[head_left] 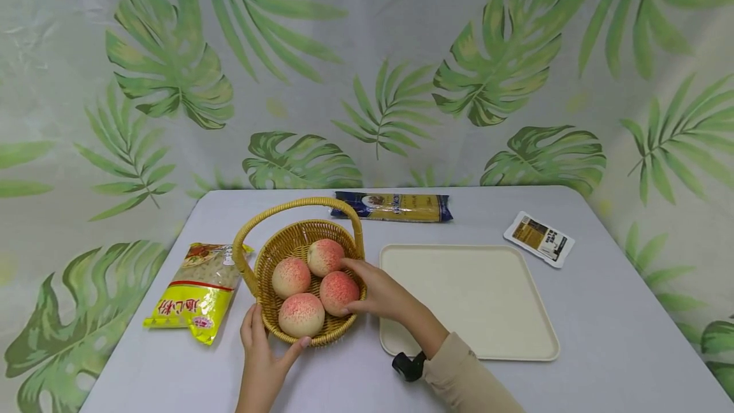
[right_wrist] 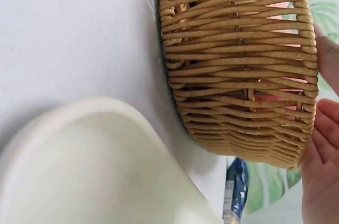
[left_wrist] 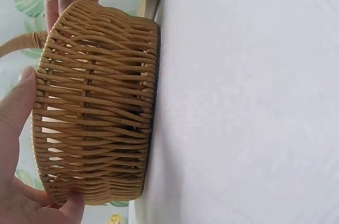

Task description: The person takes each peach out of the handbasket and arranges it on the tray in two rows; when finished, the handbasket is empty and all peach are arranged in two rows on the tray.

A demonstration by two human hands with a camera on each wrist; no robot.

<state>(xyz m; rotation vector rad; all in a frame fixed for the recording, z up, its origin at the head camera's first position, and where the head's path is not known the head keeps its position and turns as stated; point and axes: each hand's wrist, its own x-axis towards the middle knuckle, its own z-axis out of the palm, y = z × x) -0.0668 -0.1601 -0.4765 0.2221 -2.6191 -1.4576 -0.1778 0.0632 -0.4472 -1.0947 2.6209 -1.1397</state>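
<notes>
A wicker basket (head_left: 304, 234) with a tall arched handle stands left of the table's middle, holding several pink-speckled peaches (head_left: 301, 316). My left hand (head_left: 264, 352) holds its front left side, thumb at the rim and fingers against the woven wall, as the left wrist view also shows. Over the right rim reaches my right hand (head_left: 384, 292), its thumb and fingers curled round the rightmost peach (head_left: 339, 292), which still sits among the others. In the right wrist view the basket wall (right_wrist: 238, 65) hides most of that peach; pink shows through the weave.
A cream tray (head_left: 470, 304) lies close to the basket's right. Left of the basket is a yellow food bag (head_left: 197, 292). A blue and yellow pasta pack (head_left: 395, 207) lies behind, and a small white packet (head_left: 539, 239) at the far right.
</notes>
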